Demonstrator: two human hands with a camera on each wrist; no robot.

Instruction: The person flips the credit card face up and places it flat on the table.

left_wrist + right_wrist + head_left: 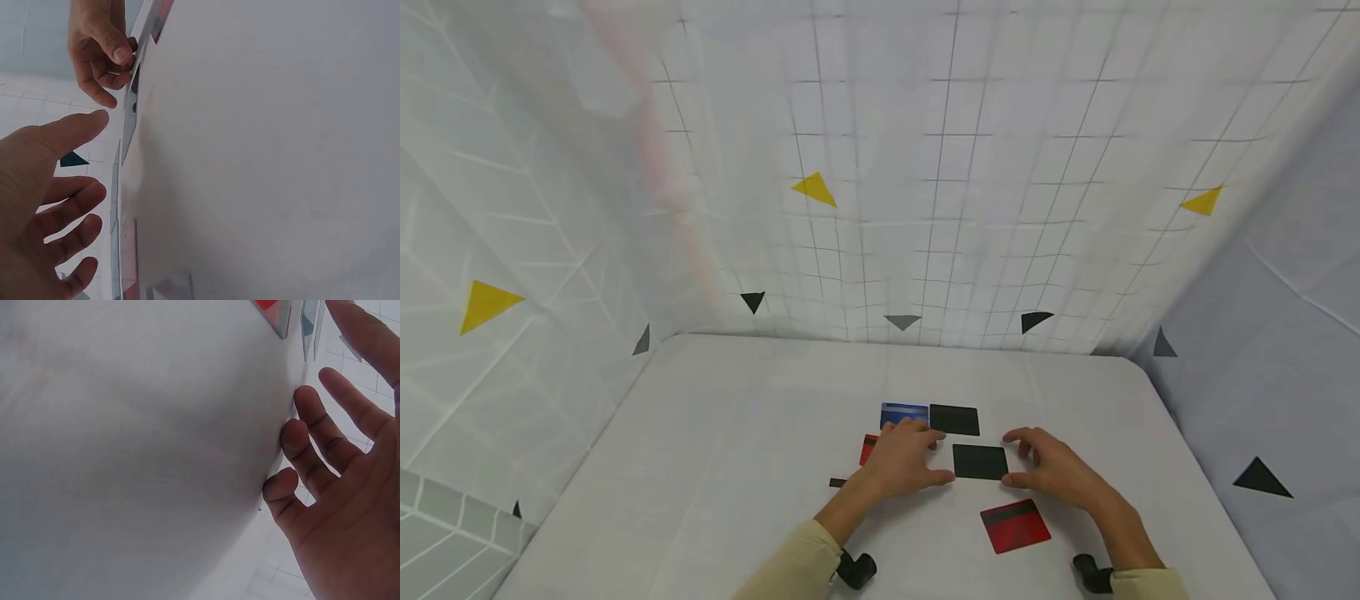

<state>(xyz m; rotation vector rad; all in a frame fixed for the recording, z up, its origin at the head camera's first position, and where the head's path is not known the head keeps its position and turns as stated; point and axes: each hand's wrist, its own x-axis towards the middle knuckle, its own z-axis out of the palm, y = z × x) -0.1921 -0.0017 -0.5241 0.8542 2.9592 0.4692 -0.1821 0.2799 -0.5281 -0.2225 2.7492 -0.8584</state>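
On the white table in the head view, a dark card [980,462] lies between my two hands. My left hand [904,460] is at its left, fingers spread and loosely bent, thumb tip close to the card's edge. My right hand [1054,468] is at its right, thumb tip right at the near corner. In the wrist views the left hand [50,200] and the right hand [350,469] show relaxed fingers with nothing between them. Behind lie a blue card [901,412], partly covered by the left hand, and a second dark card [955,420].
A red card with a dark stripe [1017,527] lies nearer, by the right forearm. Another red card [868,448] and a striped card [837,482] are mostly hidden behind the left hand and forearm. White sheets [910,208] with coloured triangles hang around the table [737,417].
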